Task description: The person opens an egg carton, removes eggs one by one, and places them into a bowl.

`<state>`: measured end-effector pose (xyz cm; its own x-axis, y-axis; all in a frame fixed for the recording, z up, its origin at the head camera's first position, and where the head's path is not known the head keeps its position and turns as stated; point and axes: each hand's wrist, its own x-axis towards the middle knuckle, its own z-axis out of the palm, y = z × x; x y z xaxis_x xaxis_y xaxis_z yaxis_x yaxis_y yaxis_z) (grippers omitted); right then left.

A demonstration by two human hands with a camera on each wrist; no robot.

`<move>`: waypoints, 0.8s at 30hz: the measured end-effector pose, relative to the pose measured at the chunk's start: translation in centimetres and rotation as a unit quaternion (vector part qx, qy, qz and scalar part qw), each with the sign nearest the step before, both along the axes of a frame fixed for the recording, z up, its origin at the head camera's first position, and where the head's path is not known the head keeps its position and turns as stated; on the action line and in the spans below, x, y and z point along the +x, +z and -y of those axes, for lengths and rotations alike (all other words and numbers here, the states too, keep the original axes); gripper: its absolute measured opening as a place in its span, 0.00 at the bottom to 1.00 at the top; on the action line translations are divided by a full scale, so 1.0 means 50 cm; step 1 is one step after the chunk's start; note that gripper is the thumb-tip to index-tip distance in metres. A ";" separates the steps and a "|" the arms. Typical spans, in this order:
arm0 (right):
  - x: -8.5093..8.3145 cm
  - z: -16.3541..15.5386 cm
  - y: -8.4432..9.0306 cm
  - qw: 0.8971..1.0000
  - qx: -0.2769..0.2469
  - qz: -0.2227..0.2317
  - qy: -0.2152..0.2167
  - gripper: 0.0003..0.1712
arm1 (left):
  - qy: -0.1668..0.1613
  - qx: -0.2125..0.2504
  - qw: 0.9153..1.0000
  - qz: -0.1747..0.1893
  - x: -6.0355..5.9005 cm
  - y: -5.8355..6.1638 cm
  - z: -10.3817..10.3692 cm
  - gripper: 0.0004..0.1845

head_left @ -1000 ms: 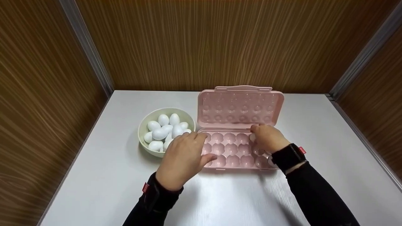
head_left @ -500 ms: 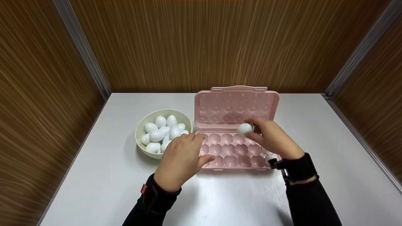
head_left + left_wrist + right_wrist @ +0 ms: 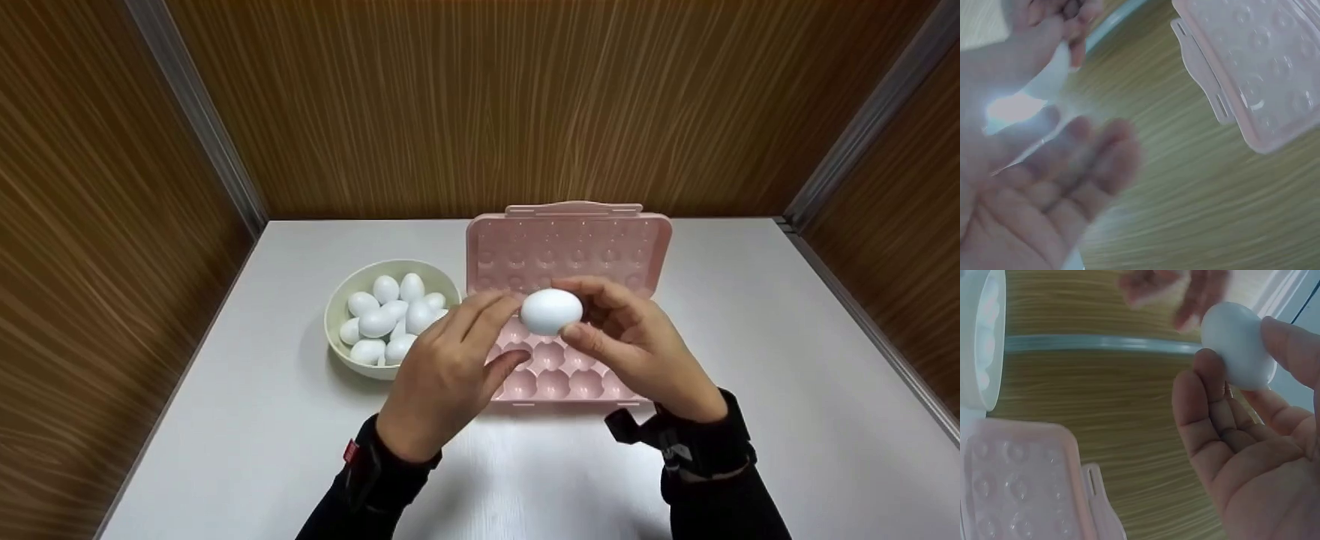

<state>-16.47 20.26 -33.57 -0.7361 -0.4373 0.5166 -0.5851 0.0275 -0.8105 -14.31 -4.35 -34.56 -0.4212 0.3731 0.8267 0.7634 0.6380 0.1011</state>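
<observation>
Between thumb and fingers, my right hand holds a white egg lengthwise, raised over the pink egg carton. The right wrist view shows this egg pinched near the fingertips. My left hand hovers over the carton's left side, fingers loosely bent and thumb apart, with its fingertips right at the egg's left end. Nothing is in its grasp. The carton's hinged lid stands up at the back. Bare cups show in the front rows; both hands hide the rest.
A pale green bowl heaped with white eggs stands left of the carton, partly behind my left hand. Wood-grain panels enclose the white table at the back and both sides.
My right hand has risen from the carton's back right corner with the egg and come left toward my left hand. The left hand has shifted slightly right to meet the egg.
</observation>
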 end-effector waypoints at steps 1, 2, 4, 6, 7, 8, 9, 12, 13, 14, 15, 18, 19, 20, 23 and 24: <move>0.007 0.002 0.003 1.000 -0.001 -0.008 0.010 0.26 | -0.016 0.014 0.999 -0.024 0.001 0.001 -0.005 0.31; 0.013 0.004 0.005 1.000 0.000 -0.018 0.018 0.27 | -0.033 0.028 0.998 -0.047 0.002 0.002 -0.010 0.31; 0.024 0.007 0.011 0.999 0.001 -0.039 0.036 0.27 | -0.067 0.053 0.993 -0.083 0.004 0.003 -0.019 0.29; 0.033 0.008 0.014 0.997 0.001 -0.064 0.052 0.28 | -0.095 0.068 0.987 -0.108 0.008 0.004 -0.026 0.28; 0.036 0.008 0.016 0.996 0.003 -0.074 0.056 0.28 | -0.104 0.072 0.985 -0.117 0.009 0.004 -0.029 0.27; 0.038 0.008 0.017 0.994 0.004 -0.085 0.062 0.27 | -0.110 0.075 0.983 -0.123 0.011 0.005 -0.030 0.27; 0.039 0.008 0.018 0.994 0.005 -0.091 0.064 0.27 | -0.113 0.077 0.983 -0.126 0.013 0.005 -0.031 0.26; 0.041 0.011 0.021 0.993 0.015 -0.102 0.062 0.26 | -0.120 0.081 0.982 -0.123 0.016 0.007 -0.030 0.26; 0.041 0.012 0.021 0.993 0.020 -0.100 0.059 0.26 | -0.121 0.081 0.982 -0.120 0.016 0.007 -0.029 0.26; 0.042 0.012 0.021 0.993 0.025 -0.097 0.056 0.26 | -0.125 0.081 0.982 -0.116 0.016 0.007 -0.029 0.27; 0.042 0.012 0.021 0.994 0.027 -0.095 0.054 0.26 | -0.128 0.081 0.982 -0.113 0.016 0.007 -0.029 0.27; 0.042 0.011 0.020 0.994 0.033 -0.095 0.048 0.27 | -0.130 0.078 0.983 -0.106 0.016 0.006 -0.031 0.27; 0.042 0.010 0.020 0.994 0.035 -0.095 0.046 0.27 | -0.128 0.077 0.983 -0.104 0.016 0.006 -0.032 0.27; 0.042 0.010 0.019 0.993 0.037 -0.099 0.044 0.27 | -0.127 0.076 0.984 -0.102 0.016 0.005 -0.032 0.27; 0.040 0.009 0.020 0.992 0.053 -0.112 0.032 0.29 | -0.119 0.070 0.986 -0.098 0.015 0.004 -0.033 0.25; 0.039 0.008 0.020 0.991 0.064 -0.120 0.022 0.29 | -0.115 0.067 0.986 -0.097 0.014 0.003 -0.032 0.25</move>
